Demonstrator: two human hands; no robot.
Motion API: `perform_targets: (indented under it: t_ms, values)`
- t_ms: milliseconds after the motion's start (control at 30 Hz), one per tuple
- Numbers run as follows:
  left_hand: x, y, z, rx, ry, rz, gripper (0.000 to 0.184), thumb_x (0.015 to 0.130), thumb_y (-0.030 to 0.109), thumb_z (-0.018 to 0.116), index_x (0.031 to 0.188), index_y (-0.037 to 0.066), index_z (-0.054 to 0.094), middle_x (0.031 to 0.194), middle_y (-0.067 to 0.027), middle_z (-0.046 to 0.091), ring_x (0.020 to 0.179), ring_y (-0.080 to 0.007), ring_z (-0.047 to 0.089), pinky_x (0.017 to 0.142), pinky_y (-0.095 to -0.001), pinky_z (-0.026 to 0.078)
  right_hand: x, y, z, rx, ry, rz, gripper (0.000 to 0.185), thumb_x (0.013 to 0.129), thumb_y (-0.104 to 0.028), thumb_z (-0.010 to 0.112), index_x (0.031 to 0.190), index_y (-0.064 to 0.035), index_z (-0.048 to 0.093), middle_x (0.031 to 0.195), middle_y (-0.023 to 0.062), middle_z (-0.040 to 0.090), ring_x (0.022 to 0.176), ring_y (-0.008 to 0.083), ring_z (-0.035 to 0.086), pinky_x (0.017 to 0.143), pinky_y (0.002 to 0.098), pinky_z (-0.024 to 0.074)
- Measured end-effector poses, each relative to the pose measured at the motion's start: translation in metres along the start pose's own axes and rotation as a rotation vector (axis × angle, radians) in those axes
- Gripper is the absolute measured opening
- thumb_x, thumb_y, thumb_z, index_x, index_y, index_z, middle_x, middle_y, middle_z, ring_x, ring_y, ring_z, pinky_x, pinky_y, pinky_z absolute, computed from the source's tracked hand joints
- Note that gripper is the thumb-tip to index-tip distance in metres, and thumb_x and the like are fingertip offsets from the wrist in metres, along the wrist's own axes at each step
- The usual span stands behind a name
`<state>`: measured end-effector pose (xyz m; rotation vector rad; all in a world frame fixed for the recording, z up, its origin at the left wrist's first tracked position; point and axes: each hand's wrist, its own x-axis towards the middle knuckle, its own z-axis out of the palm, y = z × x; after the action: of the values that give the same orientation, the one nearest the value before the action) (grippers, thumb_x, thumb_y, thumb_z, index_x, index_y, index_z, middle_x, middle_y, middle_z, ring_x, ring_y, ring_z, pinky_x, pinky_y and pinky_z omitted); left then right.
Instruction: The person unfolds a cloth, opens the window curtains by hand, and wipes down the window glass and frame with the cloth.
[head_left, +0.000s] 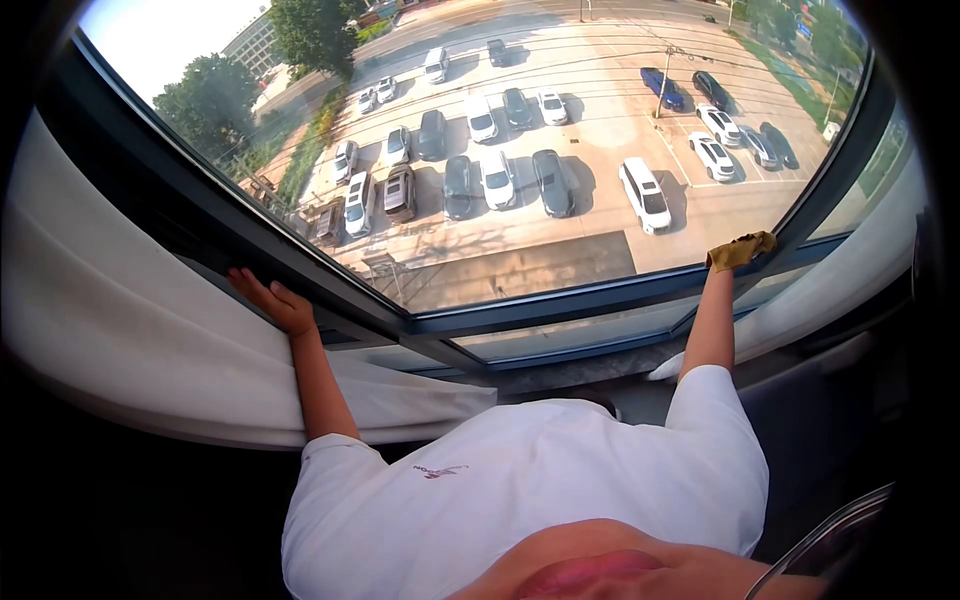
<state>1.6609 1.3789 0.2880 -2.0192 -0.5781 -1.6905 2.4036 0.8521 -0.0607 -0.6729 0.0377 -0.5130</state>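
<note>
Cloth [754, 243] may slip from right corner of window frame [560, 307] if right hand [735, 256] loosens; grip I cannot tell. Left hand [275, 302] lies flat, thumb spread.

Curtains [130, 300] flanking window [560, 312], cloth [738, 252] at right, cars [497, 180] beyond

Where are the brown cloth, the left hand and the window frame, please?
Brown cloth [738, 252]: head view, middle of its visible folds.
Left hand [279, 304]: head view, middle of the hand.
Window frame [560, 308]: head view, the crossbar below the large pane.
</note>
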Motion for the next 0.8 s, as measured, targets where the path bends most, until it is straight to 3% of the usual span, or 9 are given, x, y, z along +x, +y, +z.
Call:
perform_targets:
  t_ms: [100,233,300,400,467,800]
  values:
    - [0.001,0.001,0.001,-0.008,0.016,-0.003,0.047,0.107,0.017,0.032,0.148,-0.007,0.033,0.157,-0.0271,0.028,0.147,-0.0453,0.023,0.119,-0.0539,0.021,-0.008,-0.01,0.001,0.095,-0.083,0.104,0.036,0.107,-0.038,0.041,0.138,-0.0203,0.047,0.125,-0.0059,0.049,0.11,0.0068,0.048,0.101,0.0301,0.0366]
    - [0.001,0.002,0.001,0.001,0.015,-0.004,0.047,0.107,0.017,0.033,0.148,-0.007,0.033,0.157,-0.0273,0.028,0.147,-0.0452,0.023,0.119,-0.0536,0.021,-0.029,-0.025,0.018,-0.192,0.03,-0.018,0.038,0.108,-0.038,0.037,0.139,-0.0163,0.045,0.126,-0.0053,0.049,0.111,0.0096,0.049,0.103,0.0301,0.0365]
    - [0.0,0.002,-0.001,0.004,0.008,-0.017,0.048,0.107,0.016,0.033,0.148,-0.007,0.033,0.157,-0.0275,0.028,0.147,-0.0452,0.024,0.119,-0.0534,0.021,-0.004,0.005,-0.011,-0.313,0.045,-0.142,0.039,0.108,-0.039,0.035,0.137,-0.0149,0.046,0.128,-0.0043,0.049,0.113,0.0114,0.05,0.104,0.0307,0.0364]
    - [-0.001,0.002,0.002,-0.006,0.009,-0.041,0.048,0.106,0.016,0.033,0.148,-0.007,0.033,0.157,-0.0279,0.028,0.147,-0.0452,0.024,0.119,-0.0533,0.021,0.019,0.026,-0.045,-0.511,-0.127,-0.046,0.044,0.107,-0.041,0.036,0.14,-0.0129,0.044,0.132,-0.0002,0.05,0.119,0.0146,0.05,0.105,0.0326,0.0367]
    - [-0.003,0.001,0.001,-0.01,0.01,-0.036,0.048,0.106,0.016,0.033,0.149,-0.007,0.033,0.157,-0.0281,0.028,0.147,-0.0452,0.024,0.119,-0.0533,0.021,0.017,0.018,-0.045,-0.659,-0.151,-0.201,0.041,0.106,-0.042,0.037,0.135,-0.0137,0.047,0.128,-0.0001,0.052,0.115,0.0158,0.051,0.103,0.034,0.039]
    - [-0.001,0.001,0.001,0.021,0.022,-0.037,0.047,0.106,0.015,0.033,0.147,-0.008,0.034,0.157,-0.0279,0.029,0.147,-0.0453,0.025,0.119,-0.0538,0.021,-0.031,0.001,-0.011,-0.393,-0.027,-0.072,0.044,0.106,-0.044,0.039,0.139,-0.0156,0.046,0.129,0.0001,0.052,0.115,0.0157,0.052,0.103,0.0331,0.0397]
